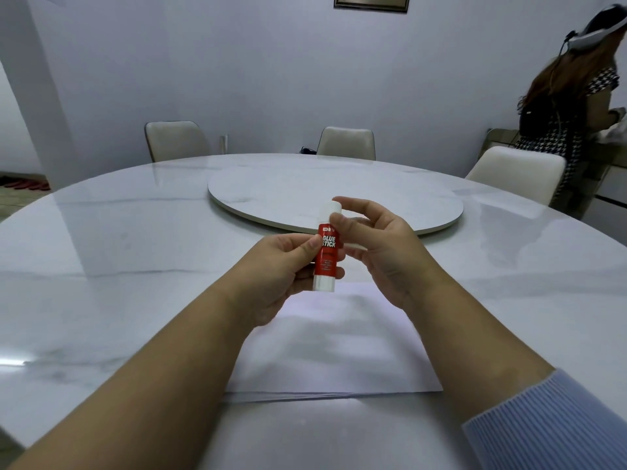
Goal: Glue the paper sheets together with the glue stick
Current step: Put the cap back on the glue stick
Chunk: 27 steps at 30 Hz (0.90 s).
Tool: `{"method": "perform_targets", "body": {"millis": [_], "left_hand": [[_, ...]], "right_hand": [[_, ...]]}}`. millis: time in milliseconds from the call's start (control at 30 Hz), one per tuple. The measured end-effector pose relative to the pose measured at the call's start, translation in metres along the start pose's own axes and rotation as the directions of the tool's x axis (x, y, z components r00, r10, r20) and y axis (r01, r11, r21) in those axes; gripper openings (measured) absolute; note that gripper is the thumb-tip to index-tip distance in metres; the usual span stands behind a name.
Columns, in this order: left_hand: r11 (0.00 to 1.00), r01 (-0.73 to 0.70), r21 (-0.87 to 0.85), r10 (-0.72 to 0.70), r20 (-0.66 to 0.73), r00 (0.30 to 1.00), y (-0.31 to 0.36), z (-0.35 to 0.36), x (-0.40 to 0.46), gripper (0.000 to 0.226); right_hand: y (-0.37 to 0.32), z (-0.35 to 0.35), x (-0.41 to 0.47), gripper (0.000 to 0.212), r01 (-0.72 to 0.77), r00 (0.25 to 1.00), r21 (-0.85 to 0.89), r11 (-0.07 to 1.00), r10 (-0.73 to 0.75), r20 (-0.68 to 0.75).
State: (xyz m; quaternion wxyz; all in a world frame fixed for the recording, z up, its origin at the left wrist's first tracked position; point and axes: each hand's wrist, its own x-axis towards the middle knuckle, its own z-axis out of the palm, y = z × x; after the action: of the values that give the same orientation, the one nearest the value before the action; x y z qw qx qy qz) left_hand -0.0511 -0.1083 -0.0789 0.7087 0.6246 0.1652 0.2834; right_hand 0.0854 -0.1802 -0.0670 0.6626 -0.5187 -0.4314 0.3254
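Observation:
A red and white glue stick is held upright above the table, its white cap on top. My left hand grips its red body between thumb and fingers. My right hand is beside the upper part, thumb touching the stick just below the cap, the other fingers spread loosely. A stack of white paper sheets lies flat on the table under my hands, near the front edge.
The round white marble table carries a raised turntable in its middle. Three pale chairs stand at the far side. A person in a patterned dress stands at the far right by a counter.

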Motion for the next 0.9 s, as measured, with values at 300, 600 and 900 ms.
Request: {"method": "perform_targets", "body": {"millis": [300, 600, 900], "left_hand": [[0.999, 0.017, 0.045, -0.017, -0.003, 1.0, -0.0013, -0.002, 0.001, 0.024], [0.995, 0.019, 0.096, -0.02, 0.005, 1.0, -0.0026, 0.0003, -0.0001, 0.023], [0.995, 0.013, 0.098, -0.015, 0.02, 1.0, -0.0018, 0.0015, -0.0018, 0.022]], "right_hand": [[0.0024, -0.0002, 0.0005, 0.023, -0.006, 1.0, 0.006, 1.0, 0.006, 0.013], [0.002, -0.0001, -0.0007, 0.021, 0.017, 1.0, -0.002, 1.0, -0.017, 0.017], [0.0033, 0.0019, -0.001, 0.026, 0.089, 0.996, -0.01, 0.996, -0.089, -0.009]]}}
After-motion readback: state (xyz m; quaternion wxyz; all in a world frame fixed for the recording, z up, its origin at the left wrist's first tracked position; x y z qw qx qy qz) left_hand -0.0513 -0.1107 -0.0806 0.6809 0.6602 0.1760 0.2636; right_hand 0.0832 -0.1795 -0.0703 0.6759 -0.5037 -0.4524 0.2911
